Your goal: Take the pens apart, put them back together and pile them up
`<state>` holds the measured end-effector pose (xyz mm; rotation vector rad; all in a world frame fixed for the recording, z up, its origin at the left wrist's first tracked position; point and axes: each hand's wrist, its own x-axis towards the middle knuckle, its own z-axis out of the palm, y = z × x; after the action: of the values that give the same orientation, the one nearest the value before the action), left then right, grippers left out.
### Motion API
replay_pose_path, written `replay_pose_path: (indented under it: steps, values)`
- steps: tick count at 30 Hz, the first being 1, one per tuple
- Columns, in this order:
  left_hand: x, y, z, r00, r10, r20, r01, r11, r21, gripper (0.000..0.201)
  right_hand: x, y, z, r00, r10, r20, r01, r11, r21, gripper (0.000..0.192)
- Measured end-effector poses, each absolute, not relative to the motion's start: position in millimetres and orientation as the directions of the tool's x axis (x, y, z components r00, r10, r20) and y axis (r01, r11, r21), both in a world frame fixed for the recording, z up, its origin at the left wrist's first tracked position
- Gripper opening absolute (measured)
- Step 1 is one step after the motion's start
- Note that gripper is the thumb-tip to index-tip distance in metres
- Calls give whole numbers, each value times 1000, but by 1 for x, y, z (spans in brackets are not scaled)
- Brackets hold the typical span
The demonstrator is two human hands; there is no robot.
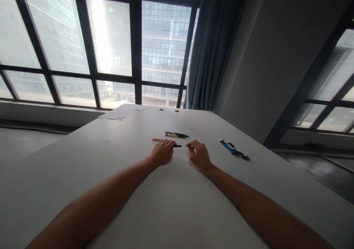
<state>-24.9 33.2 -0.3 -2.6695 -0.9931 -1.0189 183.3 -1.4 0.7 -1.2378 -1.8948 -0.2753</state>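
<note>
My left hand (162, 152) is closed around a pen whose black front part (177, 146) points right, with a thin, light tip. Left of that hand, an orange-pink barrel end (156, 139) sticks out; whether it belongs to the same pen is hidden by the fingers. My right hand (199, 155) is closed in a pinch right at the pen's tip, and what lies between its thumb and finger is too small to make out. Just beyond both hands lie black pens, one with a yellow part (173, 134).
Several black and blue pens (233, 150) lie together on the right of the white table (171, 212). White paper sheets (121, 112) rest at the far left edge, near two dark round spots (177, 111). Behind stand windows and a blue curtain (210, 50).
</note>
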Motion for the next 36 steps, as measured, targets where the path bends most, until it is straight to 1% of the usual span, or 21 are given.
replay_pose_path:
  steps: [11,17,21,26,32,36]
  values:
    - [-23,33,0,561,522,643,592,-796,129,29,183,1,-2,-194,641,743,809,533,-248,14]
    - [-24,32,0,571,507,645,567,-812,136,28,183,2,-3,-177,624,761,787,554,-271,11]
    - [-24,33,0,576,500,647,557,-819,138,28,182,0,-2,-169,614,771,791,551,-266,11]
    - [-24,32,1,584,504,636,556,-820,140,28,179,-3,0,-191,634,750,787,555,-268,10]
    - [-24,32,0,593,496,634,538,-830,145,28,177,-6,2,-187,670,719,779,547,-308,8]
    - [-24,32,0,593,488,640,543,-830,130,27,177,-7,4,-197,673,713,766,559,-316,13]
